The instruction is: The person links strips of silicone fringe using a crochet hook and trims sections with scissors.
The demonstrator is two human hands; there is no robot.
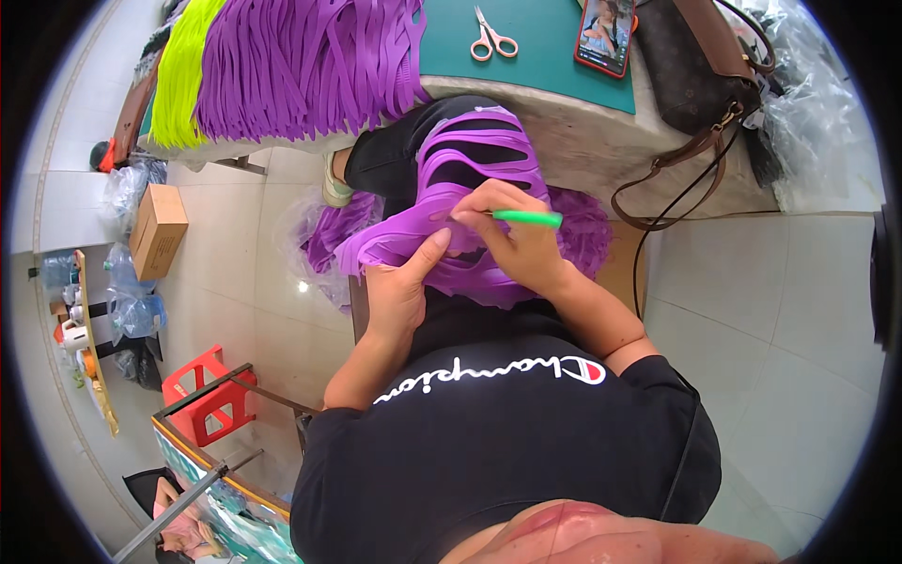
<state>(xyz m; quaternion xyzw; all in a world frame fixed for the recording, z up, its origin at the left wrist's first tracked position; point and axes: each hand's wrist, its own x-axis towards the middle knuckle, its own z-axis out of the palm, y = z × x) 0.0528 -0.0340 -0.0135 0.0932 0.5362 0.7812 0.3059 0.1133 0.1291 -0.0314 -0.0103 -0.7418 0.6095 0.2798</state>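
A purple sheet of soft, rubbery-looking looped strips (pixel 474 141) lies across my lap and raised leg. My left hand (pixel 404 287) grips its near left edge, the thumb pressed on top and the other fingers underneath. Closed in a pinch, my right hand (pixel 517 235) holds a slim tool with a bright green handle (pixel 528 218). The handle points to the right; the working tip is hidden by my fingers, close against the purple strips. Only a short distance separates the two hands.
Ahead stands a table with a green mat (pixel 545 70). On it are purple strips (pixel 310 66), lime strips (pixel 183 70), scissors (pixel 490 36), a phone (pixel 604 36) and a brown handbag (pixel 700 66). A cardboard box (pixel 158 232) and red stool (pixel 209 395) are at left.
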